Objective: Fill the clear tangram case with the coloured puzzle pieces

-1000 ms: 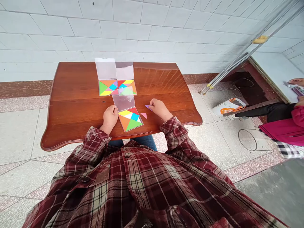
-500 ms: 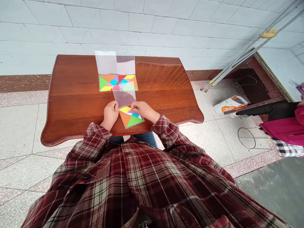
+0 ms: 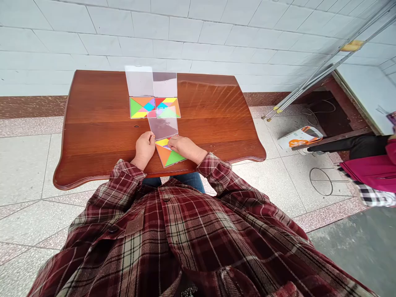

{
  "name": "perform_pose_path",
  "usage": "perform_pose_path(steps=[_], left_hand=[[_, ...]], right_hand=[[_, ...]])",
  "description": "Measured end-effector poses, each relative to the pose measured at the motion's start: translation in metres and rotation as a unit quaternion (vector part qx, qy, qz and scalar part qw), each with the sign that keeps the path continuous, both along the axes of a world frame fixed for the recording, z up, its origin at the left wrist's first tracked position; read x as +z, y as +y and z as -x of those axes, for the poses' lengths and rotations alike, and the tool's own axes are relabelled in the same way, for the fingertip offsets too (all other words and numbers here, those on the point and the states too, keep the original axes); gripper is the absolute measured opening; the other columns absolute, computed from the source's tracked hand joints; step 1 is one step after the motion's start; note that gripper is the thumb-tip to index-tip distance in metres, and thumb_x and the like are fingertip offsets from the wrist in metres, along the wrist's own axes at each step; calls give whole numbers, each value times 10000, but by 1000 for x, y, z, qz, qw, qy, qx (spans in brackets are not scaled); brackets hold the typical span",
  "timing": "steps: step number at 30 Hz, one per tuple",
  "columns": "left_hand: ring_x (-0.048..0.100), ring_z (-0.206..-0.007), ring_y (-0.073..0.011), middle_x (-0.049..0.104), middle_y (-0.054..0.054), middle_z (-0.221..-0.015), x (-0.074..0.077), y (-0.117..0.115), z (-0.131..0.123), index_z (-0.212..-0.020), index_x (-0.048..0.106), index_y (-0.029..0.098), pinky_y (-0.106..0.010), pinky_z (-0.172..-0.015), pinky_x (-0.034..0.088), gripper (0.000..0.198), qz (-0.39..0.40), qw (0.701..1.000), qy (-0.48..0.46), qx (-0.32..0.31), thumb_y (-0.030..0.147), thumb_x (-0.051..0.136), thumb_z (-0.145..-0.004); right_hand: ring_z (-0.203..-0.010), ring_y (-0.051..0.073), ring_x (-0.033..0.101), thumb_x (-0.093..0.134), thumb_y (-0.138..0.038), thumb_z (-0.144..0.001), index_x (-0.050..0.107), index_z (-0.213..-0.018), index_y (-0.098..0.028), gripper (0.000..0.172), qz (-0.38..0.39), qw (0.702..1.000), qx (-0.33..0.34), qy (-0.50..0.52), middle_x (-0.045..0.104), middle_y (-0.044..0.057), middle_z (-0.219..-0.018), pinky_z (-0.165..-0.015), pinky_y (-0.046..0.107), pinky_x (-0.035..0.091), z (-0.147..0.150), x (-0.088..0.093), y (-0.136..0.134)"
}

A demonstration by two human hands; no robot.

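Live at the front of the surface [image 3: 93, 136], the work in hand is a square tray [image 3: 161, 149] of bright tangram pieces [image 3: 169, 156], its clear lid [image 3: 163, 127] lying open on the far side. The right grip [image 3: 183, 148] is spread out flat, fingers extended across the tray's upper part, pressing on the pieces and clasping nothing I can make out. The left grip [image 3: 144, 148] sits curled at the tray's left corner, right against the lid's edge; whether it has hold of that edge, I can't tell from up here.

This looks like the fitting and settling step, with the pieces under that right palm hidden from view. The next move calls for lifting the right grip clear to show how they lie.

Beyond, two more trays [image 3: 142, 107] stand side by side, both filled, with lids open toward the wall. The near lid's far edge overlaps the right-hand one. Off to the right, a co-worker's pink sleeve [image 3: 368, 175].
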State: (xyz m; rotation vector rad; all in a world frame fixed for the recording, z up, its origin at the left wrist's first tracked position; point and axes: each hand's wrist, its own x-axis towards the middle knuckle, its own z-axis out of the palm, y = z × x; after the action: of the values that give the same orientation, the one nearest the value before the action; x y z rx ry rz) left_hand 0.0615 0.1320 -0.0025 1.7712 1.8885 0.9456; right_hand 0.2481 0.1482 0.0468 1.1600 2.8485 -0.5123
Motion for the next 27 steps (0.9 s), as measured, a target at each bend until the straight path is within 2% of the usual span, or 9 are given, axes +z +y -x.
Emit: perform_pose_path(steps=[5, 9, 15, 19, 22, 27], left_hand=[[529, -761, -176, 600, -44, -792, 3, -1, 0, -755, 525, 201, -297, -723, 397, 144, 4, 1000, 0, -1, 224, 429, -858], [521, -751, -175, 589, -42, -777, 4, -2, 0, -747, 515, 203, -299, -717, 393, 151, 4, 1000, -3, -1, 230, 422, -863], [510, -735, -171, 580, -38, -770, 5, -2, 0, -743, 500, 204, -296, -710, 384, 151, 9, 1000, -3, -2, 237, 417, -865], [507, -735, -168, 573, -35, -766, 6, -1, 0, -743, 496, 204, -293, -715, 381, 154, 7, 1000, 0, 2, 250, 413, -864], [509, -734, -167, 569, -34, -760, 6, 0, 0, -735, 495, 204, -292, -725, 385, 154, 5, 1000, 2, 1, 251, 413, -857], [524, -744, -171, 584, -37, -772, 3, 1, 1, -758, 521, 203, -293, -730, 398, 159, 4, 1000, -1, 4, 265, 414, -859]], right_hand=[[-893, 172, 543, 485, -94, -882, 638, -902, -143, 161, 10, 996, -25, 83, 634, 79, -962, -764, 256, 361, -8, -7, 7], [-817, 162, 526, 466, -124, -882, 619, -840, -166, 164, 17, 989, -57, 137, 615, 52, -882, -726, 253, 358, -20, -9, 9], [-826, 173, 537, 474, -133, -856, 601, -811, -182, 144, 3, 975, -128, 181, 619, 55, -880, -750, 264, 380, -42, -7, 12], [-828, 181, 542, 482, -133, -839, 615, -841, -186, 143, -27, 969, -182, 164, 631, 56, -883, -760, 274, 387, -64, -8, 18], [-838, 188, 550, 507, -119, -814, 633, -873, -179, 151, -22, 967, -229, 107, 646, 57, -899, -766, 282, 388, -79, -8, 18], [-841, 179, 557, 555, -144, -827, 652, -917, -158, 134, 34, 973, -223, 36, 657, 66, -921, -753, 268, 383, -78, -8, 4]])
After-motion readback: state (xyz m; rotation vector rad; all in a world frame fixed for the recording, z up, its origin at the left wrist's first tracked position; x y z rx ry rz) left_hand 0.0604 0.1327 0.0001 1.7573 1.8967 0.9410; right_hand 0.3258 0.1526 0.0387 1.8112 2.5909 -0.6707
